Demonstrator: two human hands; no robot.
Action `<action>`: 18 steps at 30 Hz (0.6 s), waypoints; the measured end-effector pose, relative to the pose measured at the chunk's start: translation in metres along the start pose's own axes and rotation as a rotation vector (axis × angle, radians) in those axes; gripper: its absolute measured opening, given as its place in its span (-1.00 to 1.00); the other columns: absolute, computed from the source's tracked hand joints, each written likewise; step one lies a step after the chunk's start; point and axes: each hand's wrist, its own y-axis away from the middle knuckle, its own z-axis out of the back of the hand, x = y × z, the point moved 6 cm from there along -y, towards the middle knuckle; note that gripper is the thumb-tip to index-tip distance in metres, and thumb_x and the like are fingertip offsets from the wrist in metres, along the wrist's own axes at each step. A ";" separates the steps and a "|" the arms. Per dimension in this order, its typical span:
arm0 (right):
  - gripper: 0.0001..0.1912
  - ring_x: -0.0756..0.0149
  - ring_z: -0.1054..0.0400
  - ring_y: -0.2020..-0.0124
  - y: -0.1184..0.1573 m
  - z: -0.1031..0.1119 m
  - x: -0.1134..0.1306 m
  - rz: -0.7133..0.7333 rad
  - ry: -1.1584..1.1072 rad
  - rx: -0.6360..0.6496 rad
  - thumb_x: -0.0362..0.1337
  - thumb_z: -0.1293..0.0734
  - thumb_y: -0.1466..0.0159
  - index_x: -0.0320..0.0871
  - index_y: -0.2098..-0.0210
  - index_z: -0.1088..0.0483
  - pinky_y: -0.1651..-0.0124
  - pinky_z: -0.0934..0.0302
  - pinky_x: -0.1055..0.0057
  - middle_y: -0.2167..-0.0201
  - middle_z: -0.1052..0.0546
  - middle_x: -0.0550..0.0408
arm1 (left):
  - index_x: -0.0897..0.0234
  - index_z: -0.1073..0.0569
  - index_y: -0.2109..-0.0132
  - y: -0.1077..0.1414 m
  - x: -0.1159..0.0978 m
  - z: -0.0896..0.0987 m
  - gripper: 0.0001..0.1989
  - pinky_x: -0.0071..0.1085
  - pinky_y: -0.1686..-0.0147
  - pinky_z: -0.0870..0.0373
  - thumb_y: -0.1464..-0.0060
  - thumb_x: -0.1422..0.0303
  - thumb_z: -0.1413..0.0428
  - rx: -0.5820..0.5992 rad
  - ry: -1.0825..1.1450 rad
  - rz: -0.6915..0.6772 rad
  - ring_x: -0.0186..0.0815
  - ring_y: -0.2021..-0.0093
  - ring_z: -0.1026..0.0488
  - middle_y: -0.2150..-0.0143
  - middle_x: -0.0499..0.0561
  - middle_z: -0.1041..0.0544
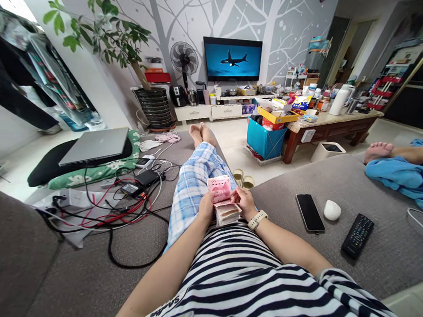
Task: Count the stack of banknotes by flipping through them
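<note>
A stack of pink banknotes is held over my lap, its upper part standing up and its lower part folded toward my striped shirt. My left hand is wrapped round the left side of the stack. On the right side, my right hand pinches the edge of the notes with thumb and fingers. A pale watch is on my right wrist. Beneath the notes lie my legs in blue checked trousers.
Tangled cables and a closed laptop lie to the left. On the sofa at right are a phone, a white object and a remote control. Another person's foot rests at far right.
</note>
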 end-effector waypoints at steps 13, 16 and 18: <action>-0.62 0.40 -0.08 0.58 0.007 0.001 0.014 0.081 0.074 -0.123 0.06 -0.44 -0.01 -0.07 0.54 -0.28 0.49 -0.02 0.41 0.67 -0.25 0.27 | 0.34 -0.58 0.31 0.010 0.011 -0.015 -0.60 -0.26 0.20 -0.47 0.33 0.21 -0.40 0.123 0.323 0.129 -0.20 0.39 -0.56 0.39 0.06 -0.64; -0.61 0.41 -0.06 0.60 0.013 0.002 0.013 0.072 0.082 -0.120 0.05 -0.45 -0.01 -0.08 0.58 -0.28 0.50 -0.01 0.40 0.68 -0.23 0.27 | 0.35 -0.60 0.30 0.012 0.013 -0.016 -0.57 -0.26 0.18 -0.46 0.37 0.21 -0.42 0.127 0.321 0.128 -0.20 0.36 -0.56 0.36 0.09 -0.65; -0.60 0.42 -0.06 0.60 0.015 0.003 0.012 0.064 0.056 -0.123 0.04 -0.48 0.00 -0.10 0.58 -0.30 0.49 -0.01 0.40 0.67 -0.26 0.26 | 0.35 -0.60 0.31 0.011 0.016 -0.015 -0.59 -0.26 0.19 -0.47 0.34 0.21 -0.41 0.116 0.326 0.113 -0.19 0.35 -0.56 0.36 0.11 -0.66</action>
